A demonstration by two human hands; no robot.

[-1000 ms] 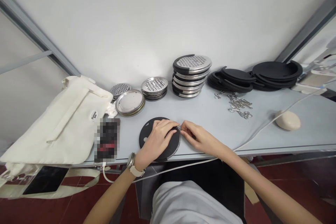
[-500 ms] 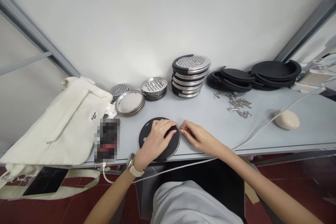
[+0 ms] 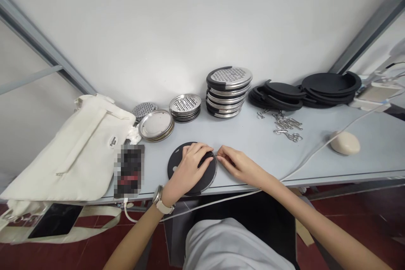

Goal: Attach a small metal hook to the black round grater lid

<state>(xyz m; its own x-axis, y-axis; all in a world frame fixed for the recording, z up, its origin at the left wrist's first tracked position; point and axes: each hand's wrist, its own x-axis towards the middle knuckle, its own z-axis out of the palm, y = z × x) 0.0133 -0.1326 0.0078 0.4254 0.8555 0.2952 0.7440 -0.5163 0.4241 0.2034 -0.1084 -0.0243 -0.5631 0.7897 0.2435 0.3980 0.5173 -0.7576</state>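
Note:
Flat on the table near its front edge lies a black round disc [image 3: 202,179] with a thin metal rim along its right side. My left hand [image 3: 191,164] is laid over the disc, its fingers bent and closed toward the right edge, gripping there. Right at that edge, the thumb and fingertips of my right hand [image 3: 237,162] are pinched together against the rim. Whatever sits between those fingertips is too small and hidden to name.
Behind stand round metal graters with black rims [image 3: 229,93], smaller grater discs [image 3: 185,107] and plain metal discs [image 3: 156,124]. Black round holders [image 3: 284,95], small metal clips [image 3: 287,124] and a beige mouse-shaped object [image 3: 345,142] lie rightward. A white cable [image 3: 308,159] crosses the front edge; a cream bag [image 3: 72,147] is left.

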